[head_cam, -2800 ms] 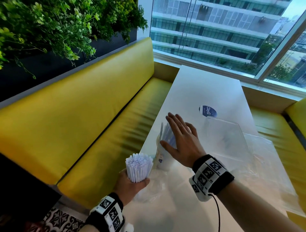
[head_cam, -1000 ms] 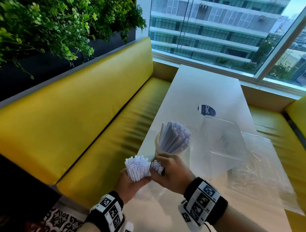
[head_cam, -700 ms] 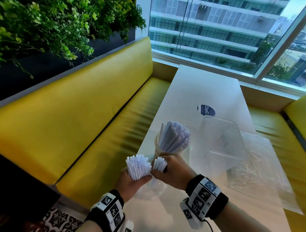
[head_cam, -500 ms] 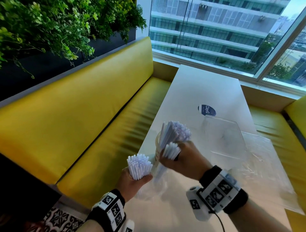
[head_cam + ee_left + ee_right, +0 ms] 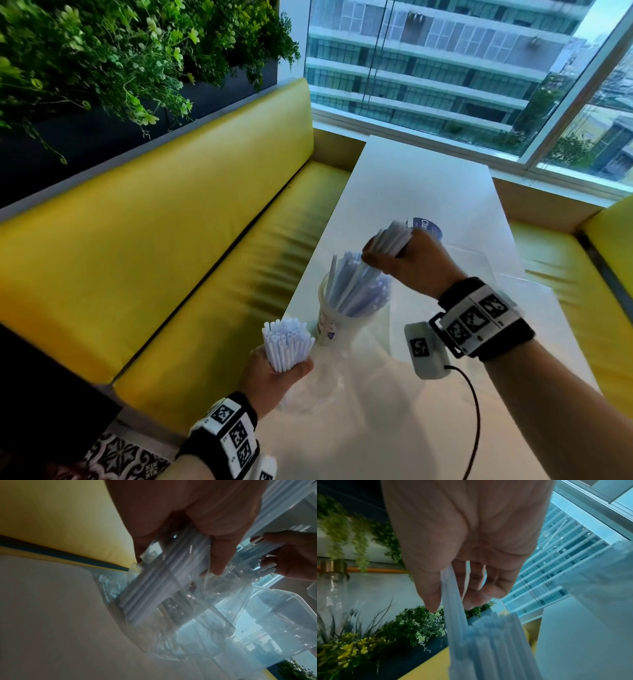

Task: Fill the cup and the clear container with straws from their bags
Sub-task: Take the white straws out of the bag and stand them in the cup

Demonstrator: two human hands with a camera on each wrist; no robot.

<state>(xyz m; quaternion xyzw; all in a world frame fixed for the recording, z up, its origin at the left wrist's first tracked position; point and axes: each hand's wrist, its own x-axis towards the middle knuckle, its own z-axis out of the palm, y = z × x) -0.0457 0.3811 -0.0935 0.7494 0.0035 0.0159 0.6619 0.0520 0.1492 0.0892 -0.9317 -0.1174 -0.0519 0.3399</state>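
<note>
Carried up from beside the left hand, the right hand now pinches a small bunch of white paper straws above the crowded translucent plastic cup on the white surface. Left hand grips the bagged bundle. Forcing them in could tip the cup.

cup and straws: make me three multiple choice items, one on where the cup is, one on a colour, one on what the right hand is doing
1. Where does the cup stand?
A. on the white table, near its edge by the bench
B. on the bench seat
C. on the windowsill

2. What colour is the bench?
A. red
B. yellow
C. grey

3. What is the right hand doing?
A. lying flat on the table
B. hanging idle
C. gripping a small bunch of straws above the cup

Answers: 1 A, the cup sits on the tabletop by the bench side. 2 B, seat and back are yellow. 3 C, its fingers curl round the bunch over the cup.
</note>
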